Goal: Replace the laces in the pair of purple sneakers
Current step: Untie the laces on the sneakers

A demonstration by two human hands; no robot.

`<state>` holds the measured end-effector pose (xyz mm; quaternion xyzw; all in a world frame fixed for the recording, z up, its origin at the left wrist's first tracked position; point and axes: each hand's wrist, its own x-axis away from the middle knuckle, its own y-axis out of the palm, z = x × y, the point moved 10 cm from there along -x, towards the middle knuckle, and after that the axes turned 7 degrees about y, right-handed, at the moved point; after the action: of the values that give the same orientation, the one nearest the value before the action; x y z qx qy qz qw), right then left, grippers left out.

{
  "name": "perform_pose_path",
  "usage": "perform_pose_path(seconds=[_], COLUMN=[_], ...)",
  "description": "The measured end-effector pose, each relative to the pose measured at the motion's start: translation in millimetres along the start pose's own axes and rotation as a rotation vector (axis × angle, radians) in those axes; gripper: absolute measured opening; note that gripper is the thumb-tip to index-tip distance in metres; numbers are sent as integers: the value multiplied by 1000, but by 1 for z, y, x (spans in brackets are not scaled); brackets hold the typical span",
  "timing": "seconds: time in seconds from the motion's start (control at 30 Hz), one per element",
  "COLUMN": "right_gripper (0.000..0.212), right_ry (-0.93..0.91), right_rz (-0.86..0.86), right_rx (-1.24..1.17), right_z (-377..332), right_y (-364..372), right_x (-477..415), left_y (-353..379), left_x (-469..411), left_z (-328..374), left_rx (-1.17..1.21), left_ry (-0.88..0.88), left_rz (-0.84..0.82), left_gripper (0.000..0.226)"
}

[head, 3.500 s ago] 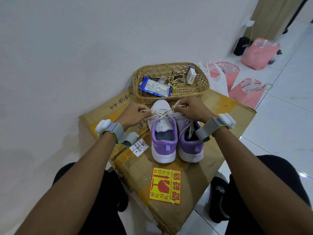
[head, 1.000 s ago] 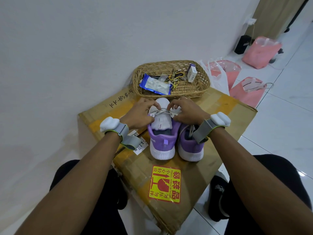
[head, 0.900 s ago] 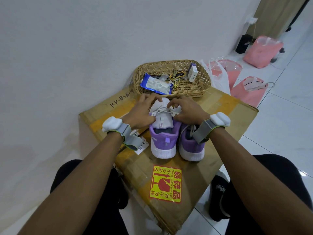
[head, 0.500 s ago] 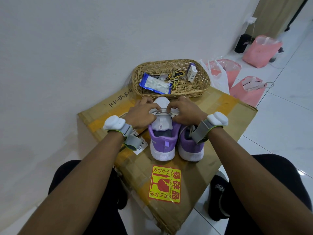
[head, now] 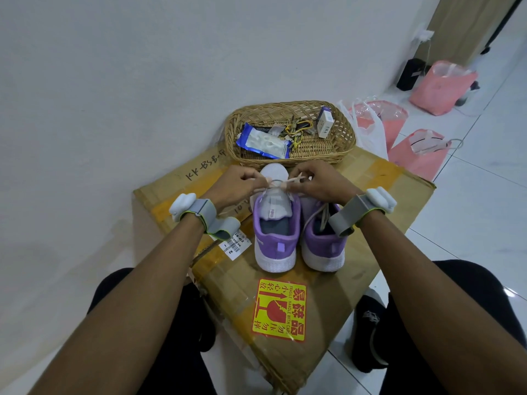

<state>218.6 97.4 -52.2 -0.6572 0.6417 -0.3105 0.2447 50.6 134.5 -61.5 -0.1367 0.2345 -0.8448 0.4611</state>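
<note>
Lace (head: 293, 180) newly taut; left grip (head: 241, 185), right grip (head: 320, 182) pinch it over sneaker (head: 275, 242).

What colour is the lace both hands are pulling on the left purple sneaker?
The thin flat lace is cream, off-white; head view.

Hands: left hand (head: 239, 185) and right hand (head: 319, 183) bare.
Wrists: grey straps (head: 204, 213) edged lime, each with a white pod (head: 182, 205).
Legs: black trousers (head: 482, 277).
Foot: black shoe (head: 368, 323), grey emblem.

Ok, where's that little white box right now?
In the head view, the white box stands at the right end of the wicker basket, opposite the blue packet.
</note>
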Motion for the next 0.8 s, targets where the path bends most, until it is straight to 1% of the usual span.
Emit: perform_pose_path(seconds=[0.07, 0.13, 0.17, 0.2, 0.3, 0.33, 0.37, 0.4, 0.43, 0.47, 0.5, 0.53, 0.57, 0.6, 0.63, 0.67, 0.7, 0.73, 0.77, 0.8], right_gripper=[22, 22, 24, 27, 28, 28, 27, 28, 30, 32, 31, 28, 26, 25, 26, 27, 27, 27, 25, 21], right_ry=[85, 210, 241, 238, 154, 157, 193, 272, 386, 511, 588, 584, 497, 361, 212, 82, 1, -34, -24, -4], right_rz=[174, 313, 327, 300, 183, 188, 233, 318, 416, 489, 541, 578, 605, 596, 542, 450, 334, 223, 130, 77], right_rx=[22, 8, -23, -48, -32, -32, -38, -30, 13, 113, 224, 292, 308, 280, 242, 215, 202, 202, 222, 255], right_z=[15, 32, 35, 34, 17, 18, 25, 35, 46, 55, 55, 51, 41, 30, 19, 7, 0, -6, -7, -6], right_y=[-11, -24, -25, -24, -19, -21, -25, -32, -40, -46, -50, -52, -52, -50, -44, -35, -23, -10, 0, 7], right_x=[-3, -3, -4, -4, -1, 0, 0, 1, 6, 13, 20, 23, 21, 16, 10, 4, -2, -5, -6, -6], left_y=[-15, -27, -30, -28, -15, -16, -23, -35, -47, -55, -58, -56, -52, -45, -36, -25, -12, -2, 6, 9], left_x=[-4, -4, -3, -3, -1, -1, -1, 0, 1, 3, 4, 5, 5, 3, -1, -5, -8, -10, -10, -10], left_z=[-15, -30, -33, -34, -18, -17, -18, -24, -29, -35, -40, -46, -49, -45, -35, -22, -10, -4, 0, 2], left_rx=[-90, -158, -155, -133, -107, -108, -117, -160, -252, -377, -496, -585, -624, -625, -617, -593, -548, -494, -457, -449], left_ry=[-48, -139, -169, -170, -64, -49, -54, -84, -127, -180, -228, -263, -268, -217, -112, 16, 127, 190, 208, 212], left_rz=[133, 217, 232, 218, 116, 131, 185, 265, 334, 356, 331, 283, 241, 216, 192, 151, 96, 46, 7, -3], left_gripper=[21, 19, 18, 18, 21, 21, 21, 21, 21, 20, 19, 22, 26, 33, 38, 40, 40, 37, 33, 27])
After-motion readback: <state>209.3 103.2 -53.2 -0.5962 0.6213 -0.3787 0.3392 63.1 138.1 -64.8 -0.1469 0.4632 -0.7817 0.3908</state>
